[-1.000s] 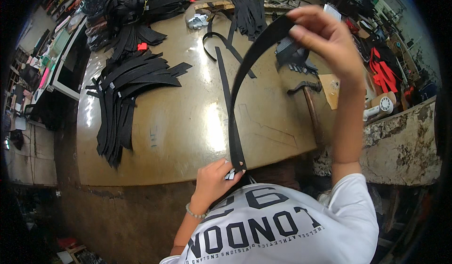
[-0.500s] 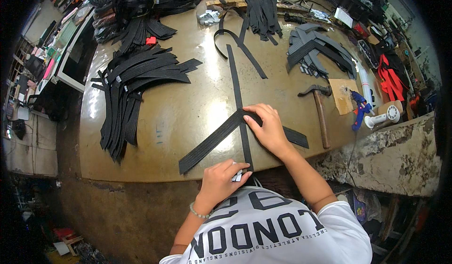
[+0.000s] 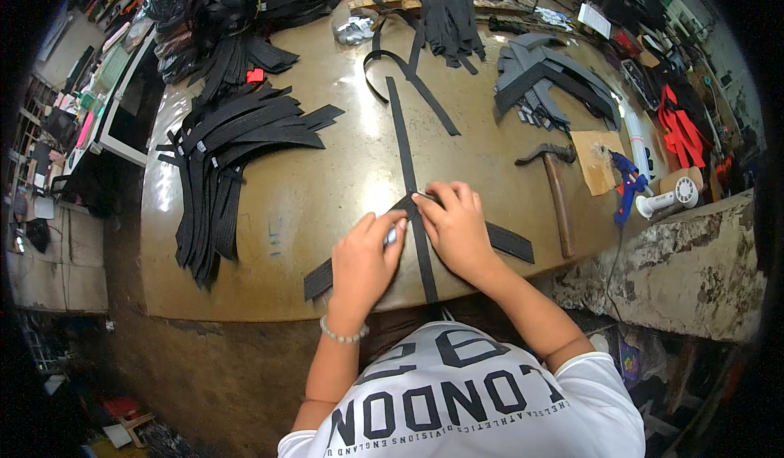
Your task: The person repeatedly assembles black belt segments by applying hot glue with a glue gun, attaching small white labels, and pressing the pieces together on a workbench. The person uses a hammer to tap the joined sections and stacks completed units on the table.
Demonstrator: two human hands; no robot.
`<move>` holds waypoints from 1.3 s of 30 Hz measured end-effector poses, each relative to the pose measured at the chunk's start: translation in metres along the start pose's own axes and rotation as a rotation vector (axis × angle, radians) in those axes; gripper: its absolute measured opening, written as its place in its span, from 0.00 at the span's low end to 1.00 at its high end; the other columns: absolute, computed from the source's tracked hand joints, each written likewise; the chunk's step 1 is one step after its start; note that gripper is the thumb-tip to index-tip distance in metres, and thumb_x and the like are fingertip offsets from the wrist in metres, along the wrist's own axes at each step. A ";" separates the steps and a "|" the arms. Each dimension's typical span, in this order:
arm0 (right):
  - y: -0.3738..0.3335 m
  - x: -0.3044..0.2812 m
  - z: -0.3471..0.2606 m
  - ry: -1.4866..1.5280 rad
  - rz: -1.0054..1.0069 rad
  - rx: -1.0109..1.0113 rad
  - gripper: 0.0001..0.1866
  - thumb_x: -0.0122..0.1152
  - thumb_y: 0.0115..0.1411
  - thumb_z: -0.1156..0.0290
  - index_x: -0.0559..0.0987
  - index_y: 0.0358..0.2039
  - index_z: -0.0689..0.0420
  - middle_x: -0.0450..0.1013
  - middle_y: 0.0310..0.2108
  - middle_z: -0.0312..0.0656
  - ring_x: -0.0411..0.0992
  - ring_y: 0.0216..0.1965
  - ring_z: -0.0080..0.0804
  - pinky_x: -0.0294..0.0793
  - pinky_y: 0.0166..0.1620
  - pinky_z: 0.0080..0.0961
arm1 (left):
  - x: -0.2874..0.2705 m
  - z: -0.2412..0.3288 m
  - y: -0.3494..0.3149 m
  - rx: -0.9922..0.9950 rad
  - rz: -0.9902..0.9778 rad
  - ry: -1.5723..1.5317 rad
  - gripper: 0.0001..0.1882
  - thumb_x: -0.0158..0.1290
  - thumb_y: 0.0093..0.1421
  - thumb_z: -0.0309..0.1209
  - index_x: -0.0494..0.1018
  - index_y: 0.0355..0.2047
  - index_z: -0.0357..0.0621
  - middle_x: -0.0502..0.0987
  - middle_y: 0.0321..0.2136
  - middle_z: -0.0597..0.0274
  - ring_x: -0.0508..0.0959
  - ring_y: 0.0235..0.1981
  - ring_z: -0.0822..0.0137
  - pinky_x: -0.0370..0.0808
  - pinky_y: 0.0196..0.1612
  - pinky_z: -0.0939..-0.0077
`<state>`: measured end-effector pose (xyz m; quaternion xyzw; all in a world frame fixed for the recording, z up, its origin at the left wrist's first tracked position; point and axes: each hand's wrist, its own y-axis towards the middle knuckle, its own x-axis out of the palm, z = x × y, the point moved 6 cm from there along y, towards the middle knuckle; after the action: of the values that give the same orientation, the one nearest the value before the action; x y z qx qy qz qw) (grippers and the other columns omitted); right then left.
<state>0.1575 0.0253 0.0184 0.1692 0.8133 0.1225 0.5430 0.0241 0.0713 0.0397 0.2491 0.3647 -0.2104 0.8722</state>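
Workshop: 1 hammer [image 3: 559, 201], 1 blue glue gun [image 3: 627, 190], black straps [image 3: 510, 242] across worktable [image 3: 482, 164].

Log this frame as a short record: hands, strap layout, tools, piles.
left hand: small pale item in fingers, fingertips at the bend of the wide black strap
right hand: fingertips at the same bend
layout: wide strap crosses a narrow black strap; which is on top is unclear
tools: hammer, blue glue gun, both right of the hands
piles: black straps at left, grey straps beyond the hammer
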 end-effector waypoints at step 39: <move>0.029 -0.054 0.058 0.344 -0.293 0.220 0.26 0.59 0.63 0.55 0.66 0.52 0.61 0.77 0.29 0.56 0.77 0.29 0.56 0.74 0.34 0.44 | 0.019 -0.021 -0.001 -0.010 0.011 0.028 0.16 0.57 0.59 0.37 0.77 0.46 0.49 0.77 0.29 0.58 0.78 0.29 0.55 0.75 0.32 0.64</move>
<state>0.2343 0.0303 0.0528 0.0843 0.9181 -0.0197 0.3868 0.0243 0.0792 0.0126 0.2500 0.3767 -0.2001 0.8693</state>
